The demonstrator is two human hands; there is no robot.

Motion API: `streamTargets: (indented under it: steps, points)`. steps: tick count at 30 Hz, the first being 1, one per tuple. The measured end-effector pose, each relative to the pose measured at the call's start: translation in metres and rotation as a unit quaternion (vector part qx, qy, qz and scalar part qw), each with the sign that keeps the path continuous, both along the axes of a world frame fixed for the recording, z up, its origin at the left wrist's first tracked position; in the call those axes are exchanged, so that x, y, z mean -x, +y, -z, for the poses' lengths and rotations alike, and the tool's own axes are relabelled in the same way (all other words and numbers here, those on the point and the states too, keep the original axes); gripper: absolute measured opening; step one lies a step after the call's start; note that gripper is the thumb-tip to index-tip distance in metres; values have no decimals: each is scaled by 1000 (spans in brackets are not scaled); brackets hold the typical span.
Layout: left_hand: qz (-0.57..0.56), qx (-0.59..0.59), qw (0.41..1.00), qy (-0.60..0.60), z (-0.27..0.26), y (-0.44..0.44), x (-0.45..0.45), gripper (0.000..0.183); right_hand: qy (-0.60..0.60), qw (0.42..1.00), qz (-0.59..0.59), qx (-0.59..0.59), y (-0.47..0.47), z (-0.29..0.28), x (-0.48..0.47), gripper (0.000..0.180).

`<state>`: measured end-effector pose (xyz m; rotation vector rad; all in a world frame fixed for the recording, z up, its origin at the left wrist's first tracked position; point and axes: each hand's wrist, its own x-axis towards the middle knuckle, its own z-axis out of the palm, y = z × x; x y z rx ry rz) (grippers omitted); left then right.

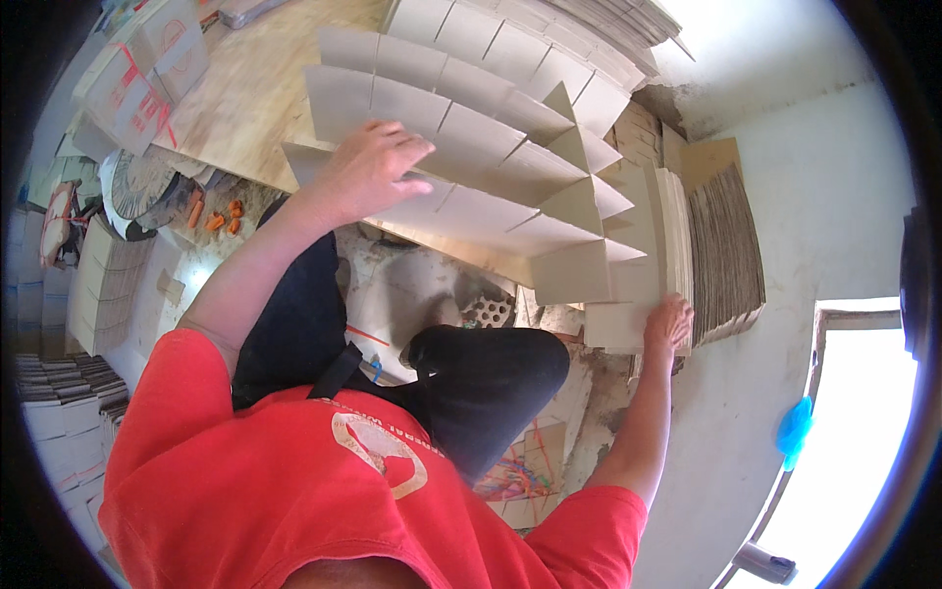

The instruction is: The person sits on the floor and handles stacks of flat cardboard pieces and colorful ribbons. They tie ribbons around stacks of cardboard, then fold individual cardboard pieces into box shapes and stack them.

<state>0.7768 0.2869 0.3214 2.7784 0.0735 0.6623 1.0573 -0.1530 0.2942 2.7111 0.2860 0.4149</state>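
Observation:
Before me stands a partly slotted-together cardboard divider grid [471,129], with several long notched strips on edge and a cross strip [586,177] through their right ends. My left hand [379,173] hovers over the left half of the grid, thumb and fingers apart, nothing visible in it. Whether it touches the front long strip [471,210] is hard to tell. On the right, my right hand [670,322] has its fingers curled over the near edge of a stack of pale cardboard strips [671,243], gripping there. Its fingertips are partly hidden.
Behind the grid lie stacked notched cardboard strips [508,44] on the wooden table [243,96]. A darker cardboard stack [725,258] leans by the wall at right. Printed cartons [140,88] stand far left. Orange pieces [224,219] lie below the table's left edge.

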Motion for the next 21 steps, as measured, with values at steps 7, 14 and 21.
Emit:
streamTargets:
  steps: [7, 14, 21]
  points:
    - [26, 84, 992, 93, 3, -24, -17, 51, -114, 965, -187, -141, 12, -121, 23, 42]
    - [48, 71, 984, 155, 21, -34, -48, 23, 205, 800, -328, -459, 108, -210, 98, 64]
    - [74, 64, 992, 80, 28, -36, -59, 8, 278, 757, -362, -469, 141, -184, 102, 68]
